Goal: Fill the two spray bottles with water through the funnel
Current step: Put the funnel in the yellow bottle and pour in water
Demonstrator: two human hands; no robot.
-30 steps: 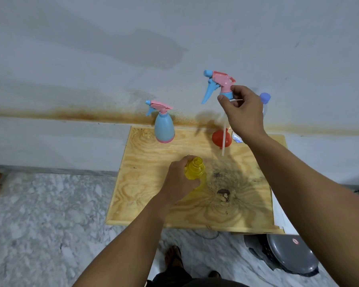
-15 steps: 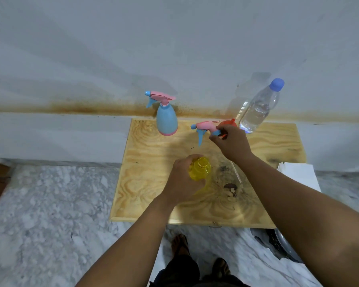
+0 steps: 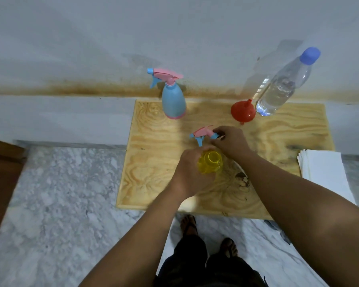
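A: What've we got on the bench (image 3: 153,162)?

B: We see the yellow spray bottle (image 3: 210,164) standing upright near the middle, long axis vertical, open neck pointing up toward the camera, no sprayer on it. Left hand (image 3: 192,172) is wrapped round its body.

A: And the right hand (image 3: 231,142)?

B: Just behind the yellow bottle, fingers pinching the collar end of the loose pink-and-blue spray head (image 3: 203,135). The head lies roughly sideways, nozzle pointing left, blue trigger hanging down toward the bottle neck. We can't tell if it touches the wood.

A: Other bits?

B: Blue spray bottle (image 3: 173,100) at the back edge, upright, sprayer on, nozzle pointing left. Red funnel (image 3: 243,111) back right, wide mouth down, spout tilted up and slightly right, just beside the clear water bottle (image 3: 282,88). That one has its blue cap on, looks abt full, base on the bench, top leaning away to the upper right in this wide-angle view.

A: Anything else?

B: Stack of white paper (image 3: 323,168) at the bench's right edge, marble floor (image 3: 50,204) below, our feet in sandals
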